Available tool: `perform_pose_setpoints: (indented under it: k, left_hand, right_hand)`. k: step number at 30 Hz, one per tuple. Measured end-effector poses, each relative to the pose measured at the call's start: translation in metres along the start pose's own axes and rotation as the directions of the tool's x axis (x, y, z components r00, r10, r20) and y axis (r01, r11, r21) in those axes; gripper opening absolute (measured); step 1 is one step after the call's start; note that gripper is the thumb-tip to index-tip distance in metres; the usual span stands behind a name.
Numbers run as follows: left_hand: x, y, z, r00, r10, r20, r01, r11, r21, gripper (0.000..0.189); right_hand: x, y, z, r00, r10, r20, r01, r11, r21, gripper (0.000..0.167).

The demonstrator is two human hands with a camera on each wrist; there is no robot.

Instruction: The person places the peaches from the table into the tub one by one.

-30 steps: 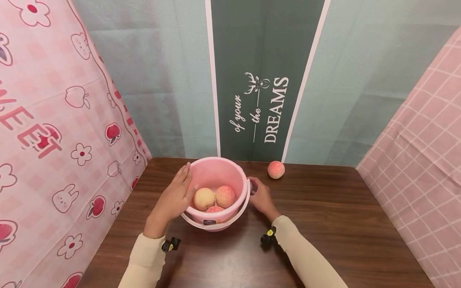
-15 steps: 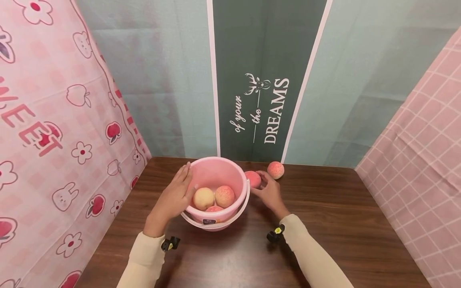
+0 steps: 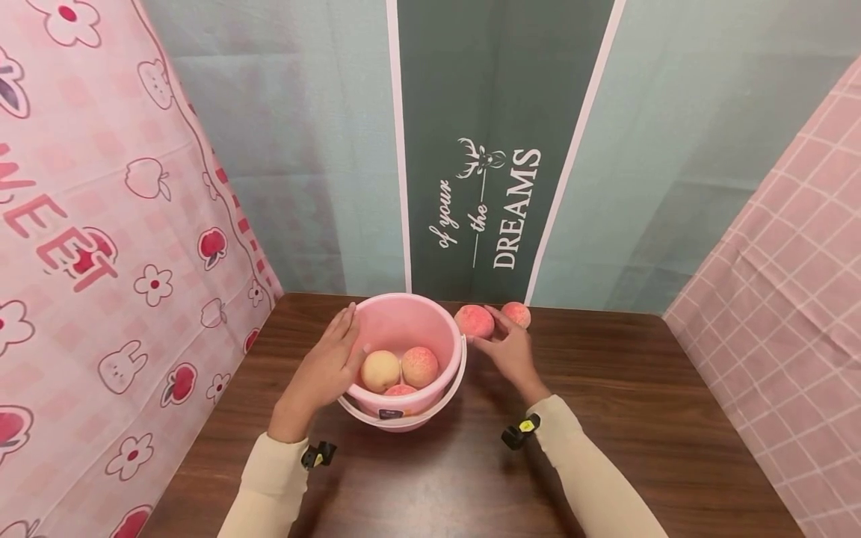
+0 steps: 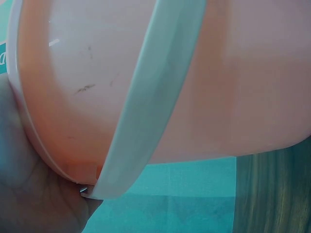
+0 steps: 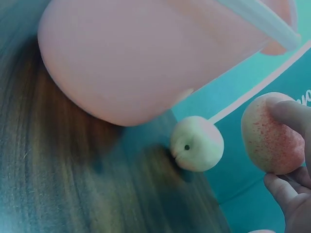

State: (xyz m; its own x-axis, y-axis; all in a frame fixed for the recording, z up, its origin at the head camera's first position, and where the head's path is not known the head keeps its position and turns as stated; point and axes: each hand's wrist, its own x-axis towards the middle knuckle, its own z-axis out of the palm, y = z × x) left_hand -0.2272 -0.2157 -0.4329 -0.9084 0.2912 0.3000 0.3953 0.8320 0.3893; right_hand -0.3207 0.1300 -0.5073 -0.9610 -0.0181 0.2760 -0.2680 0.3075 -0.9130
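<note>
A pink bucket (image 3: 403, 317) stands on the table, with a yellowish peach (image 3: 380, 371) and pink-red peaches inside. My left hand (image 3: 323, 371) rests against the bucket's left rim, fingers straight and thumb over the edge; the left wrist view shows its palm (image 4: 41, 194) beside the rim. Right of the bucket, my right hand (image 3: 509, 350) pinches a pink-red peach (image 3: 474, 322) between thumb and fingers. The right wrist view shows this peach (image 5: 272, 136) off the table. Another peach (image 3: 516, 314) lies just behind that hand, partly covered by it.
The bucket's white handle (image 3: 437, 409) hangs down at the front. In the right wrist view, a pale peach (image 5: 197, 144) sits on the wooden table (image 3: 605, 418) near the bucket's base. Cloth hangs at the back (image 3: 336, 149) and along both sides.
My right hand has come out from beside the bucket, bringing a peach into view, then moved slightly farther back with it. My left hand and the bucket have stayed put.
</note>
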Motion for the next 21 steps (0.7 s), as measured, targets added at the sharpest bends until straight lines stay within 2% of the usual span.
perform_pose_setpoints:
  k: [11, 21]
  left_hand:
    - [0.000, -0.001, -0.001, 1.000, -0.010, 0.019, 0.010, 1.000, 0.002, 0.066]
    - [0.000, 0.001, -0.001, 1.000, -0.004, 0.020, 0.004, 1.000, 0.005, 0.066]
  right_hand:
    - [0.001, -0.019, -0.008, 1.000, -0.004, -0.007, 0.004, 1.000, -0.026, 0.084]
    - [-0.001, -0.038, -0.011, 0.999, -0.036, -0.035, 0.037, 0.999, 0.020, 0.080]
